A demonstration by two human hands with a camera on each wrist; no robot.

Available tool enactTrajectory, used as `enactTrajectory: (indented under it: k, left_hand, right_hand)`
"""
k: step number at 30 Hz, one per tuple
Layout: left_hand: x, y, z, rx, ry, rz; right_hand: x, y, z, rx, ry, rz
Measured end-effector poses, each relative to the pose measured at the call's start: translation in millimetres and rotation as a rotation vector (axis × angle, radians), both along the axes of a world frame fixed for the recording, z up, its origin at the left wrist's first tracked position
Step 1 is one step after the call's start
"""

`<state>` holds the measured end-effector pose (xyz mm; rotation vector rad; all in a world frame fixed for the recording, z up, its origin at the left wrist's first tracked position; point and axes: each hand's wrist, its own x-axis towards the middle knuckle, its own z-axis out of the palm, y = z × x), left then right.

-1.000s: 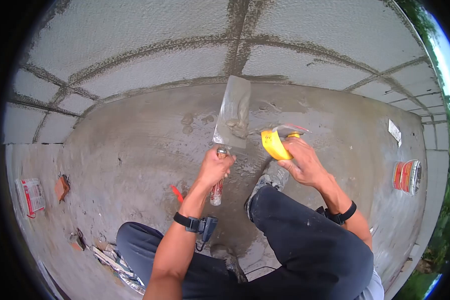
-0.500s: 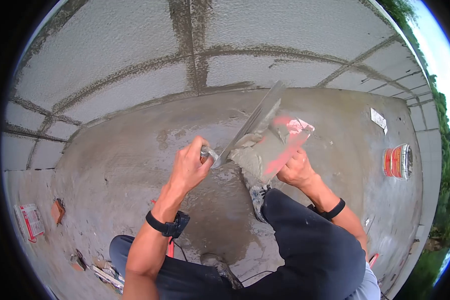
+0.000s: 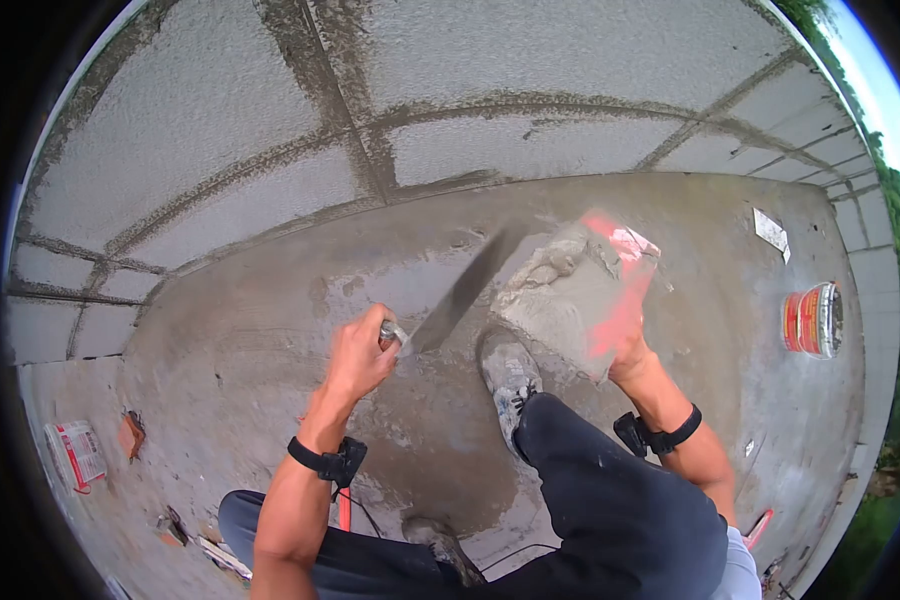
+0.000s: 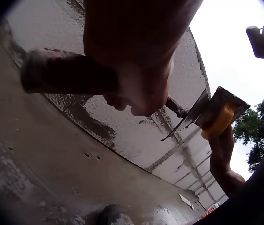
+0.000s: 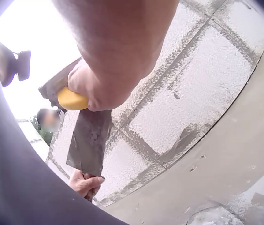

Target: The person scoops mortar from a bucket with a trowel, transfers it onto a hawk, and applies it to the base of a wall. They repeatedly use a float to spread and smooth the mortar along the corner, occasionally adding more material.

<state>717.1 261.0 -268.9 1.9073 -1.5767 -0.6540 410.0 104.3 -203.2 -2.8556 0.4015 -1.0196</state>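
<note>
My left hand (image 3: 363,350) grips the handle (image 4: 66,72) of a long rectangular trowel. Its steel blade (image 3: 467,287) is motion-blurred in the head view and stands edge-on, pointing up and right. In my right hand (image 3: 630,357) is a plastering float (image 3: 622,325) with a pinkish-red face turned up. A thick heap of wet grey mortar (image 3: 560,285) covers much of that face. My fingers curl round the float's yellow handle (image 5: 72,99), which shows from below in both wrist views. In the head view, a gap separates the trowel blade from the mortar.
Ahead rises a pale block wall (image 3: 530,55) with grey mortared joints. A red-labelled bucket (image 3: 812,320) and a white piece (image 3: 771,234) lie right; a red-and-white bag (image 3: 75,453) and brick piece (image 3: 132,435) lie left. My shoe (image 3: 510,375) stands on wet concrete floor (image 3: 270,330).
The trowel, held flat with mortar on it, has tipped against the float and then drawn away left. The mortar now lies on the float, whose face has turned up. My view has shifted right.
</note>
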Motion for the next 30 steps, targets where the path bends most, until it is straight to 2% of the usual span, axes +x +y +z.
enactTrajectory:
  k: [1,3,4,5,6,7,9,10,12,16,18,22,24,26,27,29,30]
  left_hand:
    - [0.2,-1.3,-5.3,-0.001,-0.007,0.006]
    - [-9.7,-9.5,-0.3,0.372,0.833,0.147]
    - [-13.1,-11.4,4.0,0.485,0.873,0.128]
    - [-17.6,-13.9,5.2,0.486,0.877,0.133]
    - [-22.1,-15.4,5.4,0.546,0.939,-0.013]
    - [-27.0,-17.0,6.6,0.603,0.996,-0.163]
    - [-39.5,-10.2,15.1,0.653,1.059,-0.158]
    - [-44.3,-5.9,16.3,0.674,1.161,-0.164]
    - [-51.2,3.2,12.5,0.701,1.323,-0.140]
    - [-58.1,8.5,15.9,0.696,1.396,-0.058]
    - [-56.9,7.0,21.6,0.705,1.487,0.093]
    - [-51.9,9.4,13.8,0.662,1.509,0.098]
    - [-48.2,12.0,11.7,0.670,1.508,0.171]
    - [-37.0,10.3,15.0,0.641,1.495,0.157]
    - [-30.6,8.6,17.6,0.615,1.481,0.142]
    - [-20.2,6.0,16.1,0.572,1.377,0.181]
    - [-13.8,4.8,9.8,0.514,1.225,0.123]
  right_hand:
    - [2.2,4.0,4.0,-0.001,-0.007,0.006]
    - [7.6,14.0,13.4,0.453,-0.009,0.036]
    - [13.0,16.5,19.7,0.457,-0.007,0.041]
    - [23.3,19.8,31.3,0.910,-0.176,0.113]
    - [28.3,21.0,36.9,1.362,-0.349,0.181]
    - [26.6,16.4,32.5,1.364,-0.346,0.182]
    - [20.8,3.0,14.4,1.793,-0.457,0.397]
    - [19.5,-0.1,9.2,1.897,-0.494,0.487]
    - [16.2,-1.8,0.2,1.932,-0.486,0.477]
    - [16.4,-0.4,-10.5,2.005,-0.427,0.412]
    - [13.0,2.2,-14.4,2.036,-0.374,0.379]
    - [6.4,3.0,-19.1,2.070,-0.248,0.314]
    - [-3.5,0.2,-22.0,2.071,-0.196,0.287]
    - [-11.2,-2.0,-23.2,2.079,-0.067,0.166]
    - [-12.8,1.4,-19.6,2.081,-0.063,0.177]
    - [-14.6,10.0,-3.2,1.563,0.171,0.010]
    - [-10.1,10.8,2.4,1.565,0.171,0.015]
